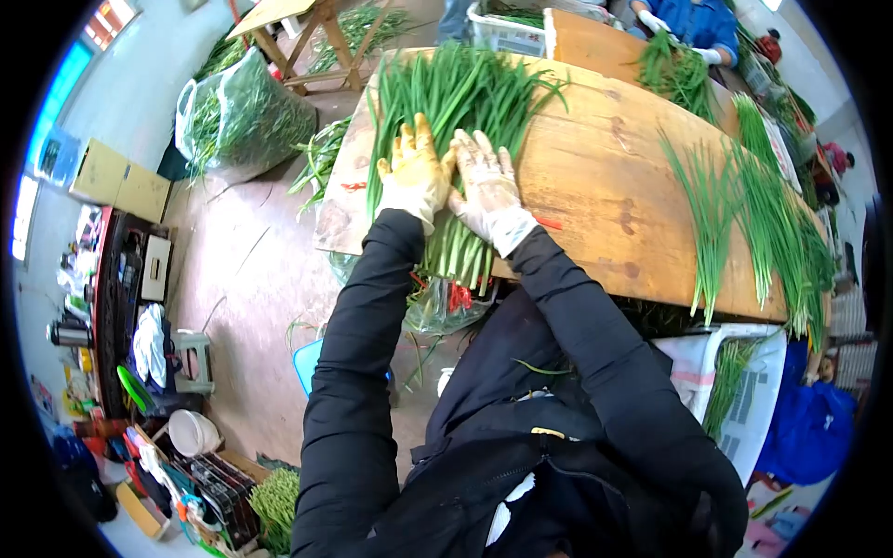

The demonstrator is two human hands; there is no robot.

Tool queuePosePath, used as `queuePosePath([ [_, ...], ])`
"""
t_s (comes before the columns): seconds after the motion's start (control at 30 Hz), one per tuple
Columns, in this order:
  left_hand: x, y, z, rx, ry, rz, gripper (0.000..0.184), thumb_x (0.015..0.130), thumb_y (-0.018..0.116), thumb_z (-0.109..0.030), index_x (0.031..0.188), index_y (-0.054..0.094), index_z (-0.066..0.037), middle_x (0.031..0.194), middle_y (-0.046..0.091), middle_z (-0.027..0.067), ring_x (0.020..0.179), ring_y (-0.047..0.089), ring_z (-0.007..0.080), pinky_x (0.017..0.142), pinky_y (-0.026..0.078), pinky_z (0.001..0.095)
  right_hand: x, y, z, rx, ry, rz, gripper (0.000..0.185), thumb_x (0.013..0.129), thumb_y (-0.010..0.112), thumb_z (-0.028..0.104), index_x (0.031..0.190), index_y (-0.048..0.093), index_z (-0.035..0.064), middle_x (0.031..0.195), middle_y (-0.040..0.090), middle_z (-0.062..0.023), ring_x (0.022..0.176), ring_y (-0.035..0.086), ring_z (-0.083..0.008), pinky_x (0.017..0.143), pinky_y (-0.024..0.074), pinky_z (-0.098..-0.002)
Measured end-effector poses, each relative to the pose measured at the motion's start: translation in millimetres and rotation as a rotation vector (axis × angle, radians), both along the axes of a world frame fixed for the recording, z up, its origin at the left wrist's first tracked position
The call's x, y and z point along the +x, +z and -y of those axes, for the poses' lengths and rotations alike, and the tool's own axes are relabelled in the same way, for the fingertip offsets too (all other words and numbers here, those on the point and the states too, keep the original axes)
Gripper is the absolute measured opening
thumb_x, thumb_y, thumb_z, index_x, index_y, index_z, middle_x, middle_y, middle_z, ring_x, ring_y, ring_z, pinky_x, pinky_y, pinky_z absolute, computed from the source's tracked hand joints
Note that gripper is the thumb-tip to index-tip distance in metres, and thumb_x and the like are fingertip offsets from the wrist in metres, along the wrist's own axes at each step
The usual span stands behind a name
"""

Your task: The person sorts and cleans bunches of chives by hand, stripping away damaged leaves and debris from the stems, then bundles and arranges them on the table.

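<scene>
A thick bunch of garlic chives (456, 88) lies on the wooden table (595, 177), leaves toward the far edge and pale stems over the near edge. My left hand (414, 177), in a yellow-stained glove, rests flat on the bunch with its fingers stretched out. Beside it my right hand (486, 186), in a soiled white glove, also lies on the chives, fingers extended. Neither hand is wrapped around the bunch. A red strip (549, 223) shows on the tabletop just right of my right wrist. What lies under my palms is hidden.
Loose chives (712, 223) lie along the table's right side. Across from me a co-worker in a blue jacket (698, 23) handles more chives. A clear bag of greens (246, 116) stands on the floor at the left. A white crate (744, 381) is near my right side.
</scene>
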State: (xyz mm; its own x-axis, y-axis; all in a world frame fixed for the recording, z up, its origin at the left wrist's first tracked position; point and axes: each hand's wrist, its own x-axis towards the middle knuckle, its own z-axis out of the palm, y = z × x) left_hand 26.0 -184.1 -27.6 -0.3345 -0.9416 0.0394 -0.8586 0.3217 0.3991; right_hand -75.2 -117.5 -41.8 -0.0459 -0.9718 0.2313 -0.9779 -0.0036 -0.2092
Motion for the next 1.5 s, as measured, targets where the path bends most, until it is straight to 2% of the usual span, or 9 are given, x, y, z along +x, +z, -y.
queuePosePath([
  [0.13, 0.2, 8.0, 0.5, 0.003, 0.001, 0.096, 0.074, 0.082, 0.041, -0.050, 0.137, 0.011, -0.010, 0.141, 0.017, 0.0161, 0.129, 0.019, 0.0293, 0.103, 0.015, 0.0463, -10.9, 5.1, -3.2, 0.002, 0.080, 0.082, 0.070, 0.080, 0.039, 0.048, 0.135, 0.023, 0.0071, 0.143, 0.015, -0.0078, 0.132, 0.010, -0.0258, 0.105, 0.0072, -0.0469],
  [0.47, 32.2, -17.3, 29.0, -0.282, -0.367, 0.124, 0.081, 0.082, 0.047, -0.049, 0.134, 0.012, 0.002, 0.137, 0.020, 0.0235, 0.128, 0.017, 0.0346, 0.104, 0.017, 0.0369, -87.6, 29.6, -164.5, -0.534, -0.036, 0.371, 0.042, 0.077, 0.056, 0.018, 0.118, 0.048, 0.0102, 0.125, 0.043, -0.0092, 0.119, 0.038, -0.0259, 0.098, 0.0303, -0.0374],
  [0.57, 34.8, 9.8, 23.8, -0.315, -0.311, 0.262, 0.076, 0.083, 0.049, -0.046, 0.135, 0.016, 0.000, 0.137, 0.022, 0.0229, 0.128, 0.018, 0.0355, 0.104, 0.017, 0.0383, -155.4, 44.5, -238.0, -0.627, -0.295, 0.310, 0.025, 0.079, 0.052, 0.012, 0.104, 0.055, 0.0078, 0.107, 0.055, -0.0082, 0.102, 0.050, -0.0250, 0.087, 0.0401, -0.0345],
  [0.67, 2.2, 84.9, -46.3, -0.536, -0.563, -0.183, 0.060, 0.085, 0.051, -0.034, 0.132, 0.028, -0.005, 0.133, 0.032, 0.0176, 0.123, 0.031, 0.0301, 0.101, 0.024, 0.0392, -221.6, 45.5, -313.1, -0.561, -0.738, 0.314, 0.024, 0.086, 0.045, 0.023, 0.094, 0.057, 0.0030, 0.090, 0.059, -0.0122, 0.086, 0.056, -0.0289, 0.077, 0.0442, -0.0365],
  [0.77, -36.6, 104.2, -125.1, 0.263, -0.686, -0.803, 0.035, 0.085, 0.052, -0.017, 0.118, 0.048, -0.005, 0.119, 0.050, 0.0099, 0.106, 0.049, 0.0193, 0.090, 0.039, 0.0311, -255.8, 40.7, -356.6, 0.005, -0.955, 0.224, 0.049, 0.088, 0.034, 0.045, 0.082, 0.055, 0.0014, 0.089, 0.058, -0.0191, 0.084, 0.055, -0.0346, 0.074, 0.0429, -0.0419],
  [0.87, -93.1, 98.8, -194.1, 0.935, -0.663, -0.629, 0.032, 0.084, 0.055, -0.013, 0.114, 0.050, 0.000, 0.105, 0.057, 0.0128, 0.092, 0.056, 0.0171, 0.082, 0.045, 0.0269, -234.7, 46.4, -343.7, 0.188, -0.942, 0.354, 0.052, 0.081, 0.043, 0.053, 0.091, 0.052, 0.0024, 0.091, 0.058, -0.0192, 0.088, 0.055, -0.0350, 0.076, 0.0424, -0.0424],
  [1.0, -176.3, 16.2, -233.6, 0.814, -0.686, -0.755, 0.045, 0.082, 0.056, -0.010, 0.121, 0.038, 0.002, 0.106, 0.052, 0.0101, 0.088, 0.053, 0.0141, 0.076, 0.044, 0.0250, -221.6, -16.6, -321.3, -0.060, -0.844, 0.743, 0.021, 0.084, 0.052, 0.019, 0.092, 0.048, 0.0000, 0.083, 0.061, -0.0156, 0.065, 0.061, -0.0231, 0.053, 0.0476, -0.0306],
  [1.1, -213.3, 0.7, -240.9, 0.953, -0.664, -0.756, 0.036, 0.082, 0.058, -0.023, 0.107, 0.048, 0.002, 0.089, 0.057, 0.0072, 0.072, 0.055, 0.0113, 0.062, 0.045, 0.0218, -198.4, 2.6, -325.5, -0.175, -0.606, 1.523, 0.014, 0.087, 0.047, 0.013, 0.089, 0.048, -0.0005, 0.067, 0.061, -0.0109, 0.050, 0.058, -0.0143, 0.041, 0.0424, -0.0223],
  [1.5, -191.9, -4.1, -254.5, 1.046, -0.478, -0.954, 0.029, 0.078, 0.065, -0.024, 0.091, 0.052, -0.001, 0.074, 0.055, 0.0017, 0.057, 0.046, 0.0035, 0.047, 0.036, 0.0164, -202.2, -0.1, -359.4, -0.234, -0.091, 1.964, 0.036, 0.089, 0.042, 0.038, 0.082, 0.056, 0.0057, 0.068, 0.059, -0.0040, 0.057, 0.052, -0.0090, 0.051, 0.0387, -0.0182],
])
